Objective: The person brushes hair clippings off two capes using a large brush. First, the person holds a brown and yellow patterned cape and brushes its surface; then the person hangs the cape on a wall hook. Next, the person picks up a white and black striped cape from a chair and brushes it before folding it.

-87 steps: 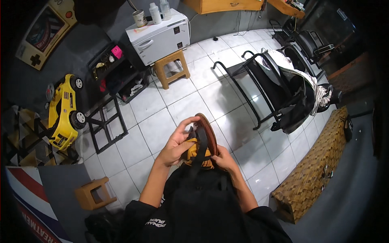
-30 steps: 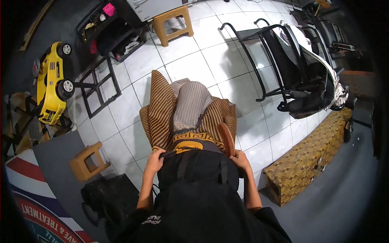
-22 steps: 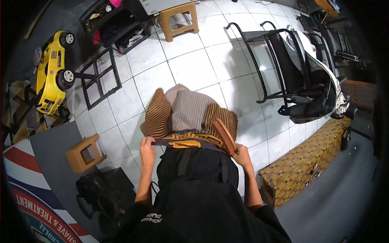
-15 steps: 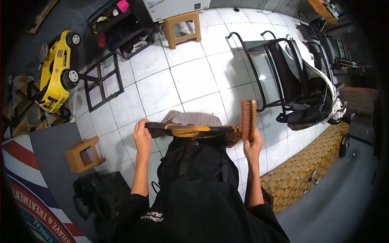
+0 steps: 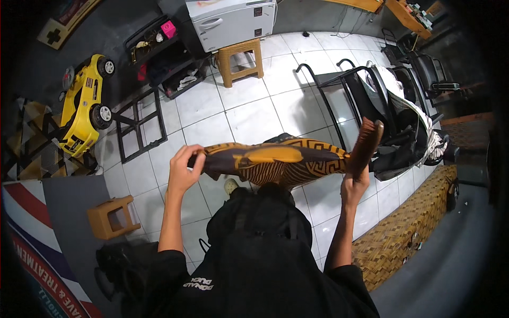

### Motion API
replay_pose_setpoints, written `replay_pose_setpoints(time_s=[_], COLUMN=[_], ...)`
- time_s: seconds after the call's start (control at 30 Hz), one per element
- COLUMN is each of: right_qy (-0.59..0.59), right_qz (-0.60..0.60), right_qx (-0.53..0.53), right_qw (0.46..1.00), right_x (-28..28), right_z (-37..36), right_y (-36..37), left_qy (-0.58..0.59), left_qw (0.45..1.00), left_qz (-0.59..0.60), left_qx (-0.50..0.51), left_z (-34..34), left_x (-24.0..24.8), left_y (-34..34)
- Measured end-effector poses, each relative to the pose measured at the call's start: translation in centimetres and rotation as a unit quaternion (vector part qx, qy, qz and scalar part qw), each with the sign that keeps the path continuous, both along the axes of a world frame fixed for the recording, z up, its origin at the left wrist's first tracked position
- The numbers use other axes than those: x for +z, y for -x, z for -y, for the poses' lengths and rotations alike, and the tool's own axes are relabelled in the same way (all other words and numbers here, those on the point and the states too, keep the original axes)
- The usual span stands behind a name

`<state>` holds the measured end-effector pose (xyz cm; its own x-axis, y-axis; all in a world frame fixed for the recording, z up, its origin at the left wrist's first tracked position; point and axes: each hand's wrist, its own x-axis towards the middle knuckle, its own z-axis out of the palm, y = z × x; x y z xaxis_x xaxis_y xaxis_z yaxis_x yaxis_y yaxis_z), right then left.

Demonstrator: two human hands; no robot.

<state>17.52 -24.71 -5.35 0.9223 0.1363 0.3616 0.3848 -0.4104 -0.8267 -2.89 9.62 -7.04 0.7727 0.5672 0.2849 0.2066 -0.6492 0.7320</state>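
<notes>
Left hand [image 5: 183, 168] pinches black-and-gold patterned cloth [image 5: 273, 154] stretching rightward, right hand [image 5: 354, 186] clamps brown wooden bristle brush [image 5: 365, 146]; even tension should keep fabric flat.

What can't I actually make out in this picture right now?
All in the head view:
- Whether the right hand also grips the patterned cloth: the brush covers that end.
- The rest of the pale shoe: hidden by the black clothing.
- The top of the white cabinet: cut off by the upper edge.
- The small items on the wooden shelf: too small to name.
</notes>
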Motion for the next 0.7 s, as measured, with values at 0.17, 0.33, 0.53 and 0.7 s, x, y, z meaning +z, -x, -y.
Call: replay_pose_setpoints(time_s=[0.17,0.33,0.53,0.7], right_qy=[0.006,-0.023,0.041,0.003], right_qz=[-0.086,-0.346,-0.511,-0.561], right_qx=[0.023,0.059,0.145,0.195], right_qw=[0.996,0.936,0.846,0.804], right_x=[-3.0,-8.9,-10.8,-7.3], right_z=[2.6,5.1,7.6,6.3], right_y=[1.2,4.3,7.2,7.1], left_qy=[0.054,0.052,0.052,-0.031], left_qw=[0.980,0.963,0.973,0.985], left_qz=[-0.132,-0.221,-0.208,-0.094], left_qx=[-0.136,-0.147,0.085,0.140], left_z=[1.0,2.2,4.2,4.0], left_x=[-2.3,-12.1,-11.6,-10.2], left_y=[3.4,9.9,11.8,10.1])
